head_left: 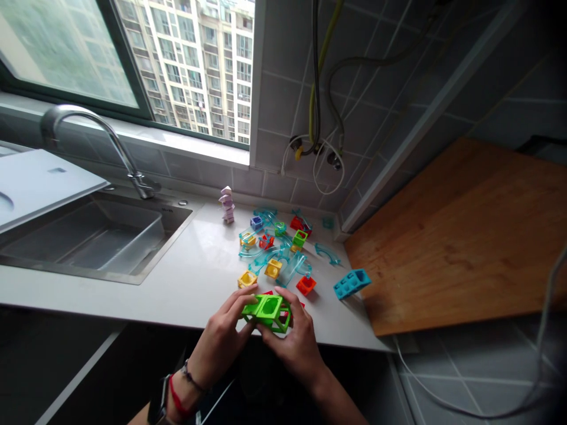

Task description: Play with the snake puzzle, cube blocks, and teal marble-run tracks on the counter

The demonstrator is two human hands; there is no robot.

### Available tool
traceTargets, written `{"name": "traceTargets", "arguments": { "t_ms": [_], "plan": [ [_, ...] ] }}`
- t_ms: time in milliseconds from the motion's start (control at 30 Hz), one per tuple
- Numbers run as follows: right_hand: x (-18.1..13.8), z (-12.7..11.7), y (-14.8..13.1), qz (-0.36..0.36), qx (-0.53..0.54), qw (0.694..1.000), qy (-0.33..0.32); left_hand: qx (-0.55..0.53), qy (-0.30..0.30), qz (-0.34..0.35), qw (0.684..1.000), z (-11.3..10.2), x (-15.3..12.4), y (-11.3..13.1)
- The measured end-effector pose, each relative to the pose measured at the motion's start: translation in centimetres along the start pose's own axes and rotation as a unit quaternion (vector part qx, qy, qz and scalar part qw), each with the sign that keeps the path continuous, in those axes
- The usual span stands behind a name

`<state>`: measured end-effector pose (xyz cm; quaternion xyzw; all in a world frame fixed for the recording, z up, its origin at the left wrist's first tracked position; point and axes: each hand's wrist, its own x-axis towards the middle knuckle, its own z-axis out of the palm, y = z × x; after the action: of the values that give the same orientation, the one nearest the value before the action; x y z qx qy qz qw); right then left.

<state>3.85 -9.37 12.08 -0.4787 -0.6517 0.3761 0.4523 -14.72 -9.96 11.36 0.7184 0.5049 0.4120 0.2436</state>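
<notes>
At the front edge of the counter, my left hand and my right hand both grip green toy blocks, open-framed cubes with round holes that seem joined side by side. My left fingers and thumb close on the left end; the right ones wrap the right end. Partly hidden behind them are red pieces. Just beyond lie a yellow block, another yellow cube and an orange-red block. Clear teal track pieces are heaped farther back among other coloured blocks.
A blue block stack stands on the right beside a leaning wooden board. Behind the heap rises a small lilac stack. On the left are the sink, a faucet and a white board across the basin.
</notes>
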Motion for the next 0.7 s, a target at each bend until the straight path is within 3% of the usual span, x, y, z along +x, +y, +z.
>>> {"name": "traceTargets", "arguments": {
  "t_ms": [133,233,367,500,700],
  "plan": [
    [0.1,1.0,0.2,-0.022,-0.053,0.997,0.061,0.063,-0.014,-0.022,0.998,0.3,0.3,0.1],
    [0.3,1.2,0.6,-0.015,-0.058,0.996,0.072,0.063,-0.037,-0.045,0.996,-0.1,0.7,0.0],
    [0.1,0.8,1.0,0.043,0.053,0.996,0.06,-0.113,-0.073,-0.097,0.986,-1.2,0.7,-0.3],
    [-0.4,0.7,0.9,0.07,0.147,0.985,0.063,-0.322,-0.116,-0.166,0.925,-1.6,0.6,-0.6],
    [-0.6,0.4,0.8,0.075,0.213,0.974,0.027,-0.409,-0.072,-0.197,0.888,-1.2,0.7,-1.7]
  ]
}}
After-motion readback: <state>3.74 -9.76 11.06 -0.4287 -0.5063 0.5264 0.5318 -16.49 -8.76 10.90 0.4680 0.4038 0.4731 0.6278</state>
